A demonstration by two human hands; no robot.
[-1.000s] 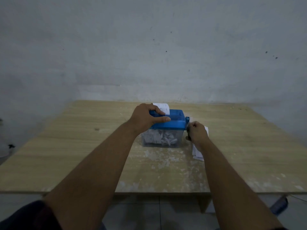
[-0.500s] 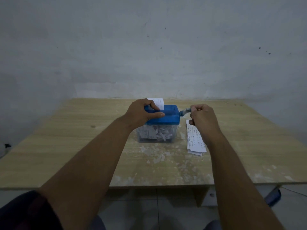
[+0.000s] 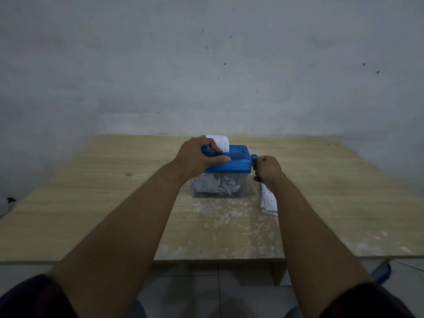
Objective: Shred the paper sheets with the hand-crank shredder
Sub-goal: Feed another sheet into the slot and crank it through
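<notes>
A small shredder with a blue top [image 3: 236, 162] and a clear bin [image 3: 216, 187] full of white shreds stands mid-table. A white printed sheet [image 3: 222, 142] sticks up out of its slot. My left hand [image 3: 197, 157] grips the blue top from the left, fingers over it beside the sheet and thumb along the front. My right hand [image 3: 267, 169] is curled round the crank handle at the shredder's right side, low by the blue hub [image 3: 253, 158]. A stack of printed paper sheets [image 3: 269, 200] lies on the table under my right wrist.
The wooden table [image 3: 91, 203] has pale scuffed patches in front of the shredder. A grey wall stands close behind it. Tiled floor and a dark blue object [image 3: 382, 271] show below the table's front right edge.
My right hand has swung the crank from the top of its turn down to the low side. The sheet in the slot looks about the same height. My left hand stays on the top.
</notes>
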